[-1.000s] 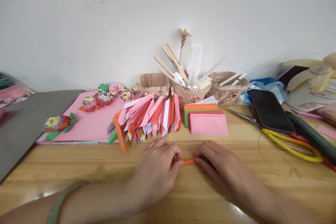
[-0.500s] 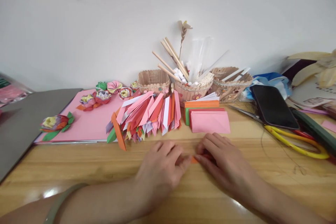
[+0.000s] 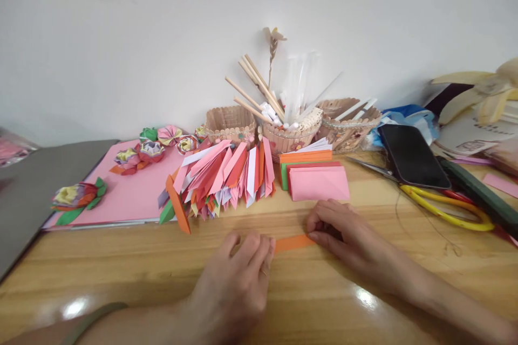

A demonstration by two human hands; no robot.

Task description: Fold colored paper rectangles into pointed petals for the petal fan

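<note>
An orange paper strip [image 3: 293, 243] lies low over the wooden table [image 3: 162, 269], stretched between my two hands. My left hand [image 3: 243, 272] has its fingers bent and pressed together on the strip's left end. The right end is pinched between thumb and fingertips of my right hand [image 3: 348, 232]. Just beyond my hands stands a stack of folded pink paper [image 3: 319, 183], with red, green, orange and white folded pieces behind it. A pile of folded paper pieces [image 3: 226, 175] in many colours is to its left.
Paper flowers [image 3: 150, 151] rest on a pink sheet [image 3: 129, 194] at left. Craft-stick baskets [image 3: 289, 140] with sticks and pens line the wall. Yellow-handled scissors [image 3: 449, 213], a black phone [image 3: 413, 156] and a dark green tool [image 3: 479, 191] lie at right.
My hands have moved apart, mostly the left one leftward, so more of the orange strip shows between them. The camera view has shifted slightly.
</note>
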